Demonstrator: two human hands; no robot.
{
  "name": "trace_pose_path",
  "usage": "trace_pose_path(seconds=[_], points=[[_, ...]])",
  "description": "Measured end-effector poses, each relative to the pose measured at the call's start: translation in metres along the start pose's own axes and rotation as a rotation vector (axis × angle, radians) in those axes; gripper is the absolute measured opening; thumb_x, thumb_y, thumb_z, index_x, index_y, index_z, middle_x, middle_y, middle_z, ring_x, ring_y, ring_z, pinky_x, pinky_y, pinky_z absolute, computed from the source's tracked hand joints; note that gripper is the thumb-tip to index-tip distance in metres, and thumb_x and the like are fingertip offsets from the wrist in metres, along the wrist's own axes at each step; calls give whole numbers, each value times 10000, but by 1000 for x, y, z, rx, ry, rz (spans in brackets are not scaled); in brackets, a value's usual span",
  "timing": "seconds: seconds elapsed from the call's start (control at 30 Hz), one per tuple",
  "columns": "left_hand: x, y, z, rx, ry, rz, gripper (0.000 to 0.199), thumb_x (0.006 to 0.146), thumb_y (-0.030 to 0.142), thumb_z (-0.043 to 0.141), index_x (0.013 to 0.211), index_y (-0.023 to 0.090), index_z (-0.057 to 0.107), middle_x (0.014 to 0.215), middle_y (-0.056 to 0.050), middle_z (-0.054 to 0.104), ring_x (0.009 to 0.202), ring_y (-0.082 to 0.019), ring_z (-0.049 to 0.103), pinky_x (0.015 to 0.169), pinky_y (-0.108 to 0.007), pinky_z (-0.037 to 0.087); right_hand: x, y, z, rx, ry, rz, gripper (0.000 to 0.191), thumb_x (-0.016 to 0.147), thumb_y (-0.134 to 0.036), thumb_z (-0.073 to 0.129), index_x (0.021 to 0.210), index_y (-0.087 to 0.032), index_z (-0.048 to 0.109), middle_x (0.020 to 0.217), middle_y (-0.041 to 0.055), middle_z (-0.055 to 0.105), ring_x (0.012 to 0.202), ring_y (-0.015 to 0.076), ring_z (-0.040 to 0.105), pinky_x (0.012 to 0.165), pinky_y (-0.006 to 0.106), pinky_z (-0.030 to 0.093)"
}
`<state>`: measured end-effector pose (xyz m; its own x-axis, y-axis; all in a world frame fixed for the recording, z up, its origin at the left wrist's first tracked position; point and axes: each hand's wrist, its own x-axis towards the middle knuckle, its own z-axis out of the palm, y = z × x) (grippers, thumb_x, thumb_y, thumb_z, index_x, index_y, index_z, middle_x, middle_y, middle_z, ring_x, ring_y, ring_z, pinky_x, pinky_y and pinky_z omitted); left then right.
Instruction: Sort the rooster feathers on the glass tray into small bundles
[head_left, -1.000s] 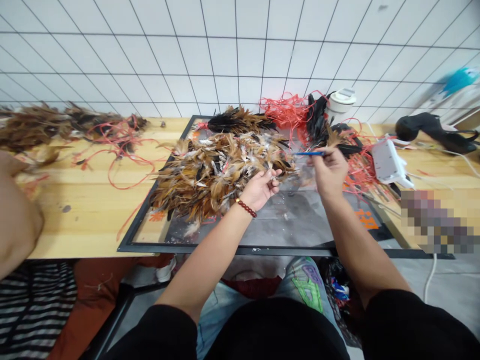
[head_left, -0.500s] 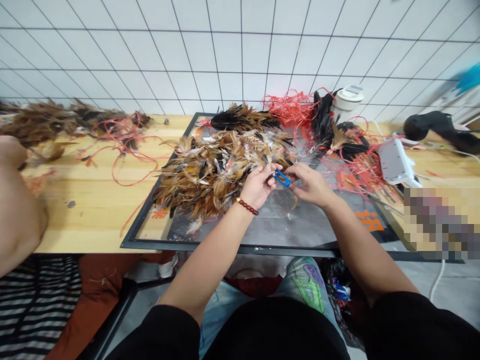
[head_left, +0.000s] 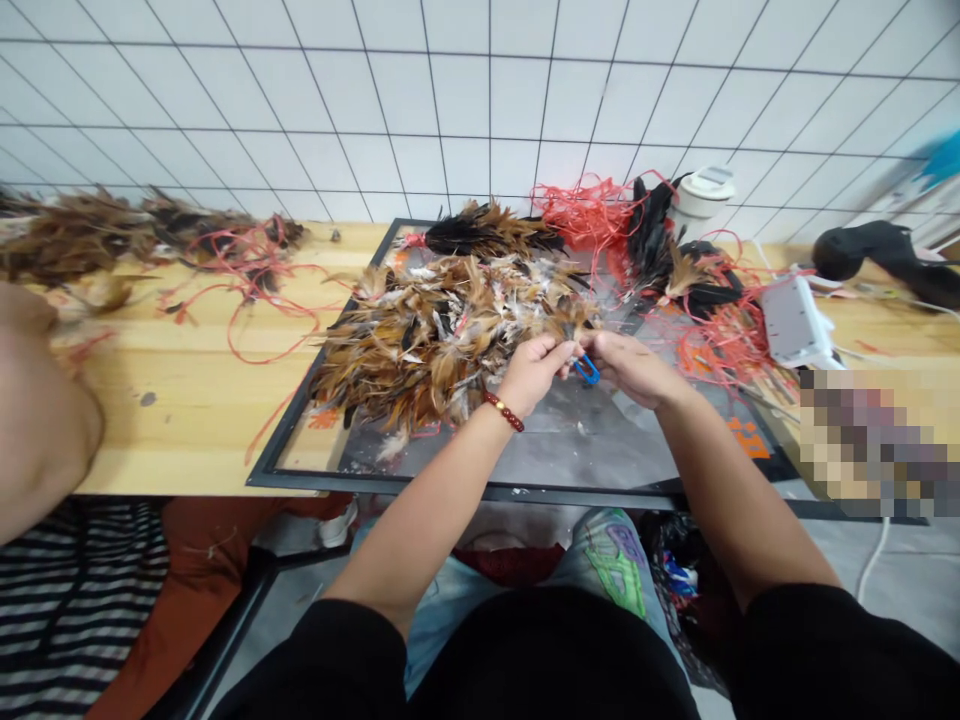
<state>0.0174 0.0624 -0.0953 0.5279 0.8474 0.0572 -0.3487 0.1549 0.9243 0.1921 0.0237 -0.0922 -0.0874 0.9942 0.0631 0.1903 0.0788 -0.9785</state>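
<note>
My left hand (head_left: 531, 376), with a dark red bead bracelet on its wrist, is closed in a pinch at the right end of the feather pile. Brown feathers (head_left: 571, 316) stick up from its fingertips. My right hand (head_left: 636, 368) meets it there, fingers bent and closed. A small blue loop-shaped tool (head_left: 588, 371) shows between the two hands, against the right fingers; its far end is hidden. Left of the hands spreads the heap of brown and white feathers (head_left: 420, 340), lying on a dark-framed grey board (head_left: 480, 450).
Behind the heap lie a black-brown feather bundle (head_left: 487, 232) and tangled red string (head_left: 585, 212). To the right are a white lidded container (head_left: 703, 200) and a white box-like object (head_left: 796, 322). Another person's arm (head_left: 41, 420) rests at the left, near more feathers (head_left: 75, 235).
Both hands have shifted slightly right and come together. The blue tool has moved right and down with them, and brown feathers now stand up above the fingertips.
</note>
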Motion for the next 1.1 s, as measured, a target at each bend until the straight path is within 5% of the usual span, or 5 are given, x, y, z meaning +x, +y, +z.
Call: trace_pose_path(seconds=[0.1, 0.27, 0.57, 0.8, 1.1], points=[[-1, -3, -1, 113, -40, -12, 212, 840, 239, 719, 678, 120, 650, 505, 35, 547, 471, -56, 499, 522, -190, 391, -1, 3, 15, 187, -144, 112, 551, 759, -748, 637, 810, -204, 568, 755, 40, 641, 625, 141, 553, 535, 253, 433], [1, -6, 1, 5, -14, -23, 202, 822, 280, 747, 725, 121, 667, 606, 2, 626, 543, -82, 576, 566, -214, 466, 3, 5, 18, 249, -28, 186, 539, 741, -712, 678, 748, -193, 531, 569, -30, 484, 458, 61, 284, 416, 202, 132], [7, 12, -4, -474, 295, 85, 197, 900, 157, 644, 714, 142, 577, 698, 29, 615, 545, -30, 506, 578, -180, 454, 5, -4, 24, 308, 299, 84, 492, 709, -642, 728, 916, -220, 583, 628, -49, 456, 484, 77, 315, 466, 238, 200], [9, 15, -7, -521, 413, 33, 114, 927, 180, 613, 826, 129, 604, 665, 14, 623, 629, -69, 627, 775, -242, 547, 7, 4, 36, 197, 256, 41, 475, 771, -665, 642, 818, -195, 599, 629, -50, 350, 540, 91, 293, 516, 267, 223], [6, 16, -7, -572, 294, -140, 121, 936, 146, 575, 817, 157, 588, 656, 41, 557, 571, -39, 537, 672, -185, 504, 6, 7, 43, 145, 112, -12, 518, 773, -726, 614, 784, -219, 512, 617, -63, 312, 538, 98, 261, 512, 270, 212]])
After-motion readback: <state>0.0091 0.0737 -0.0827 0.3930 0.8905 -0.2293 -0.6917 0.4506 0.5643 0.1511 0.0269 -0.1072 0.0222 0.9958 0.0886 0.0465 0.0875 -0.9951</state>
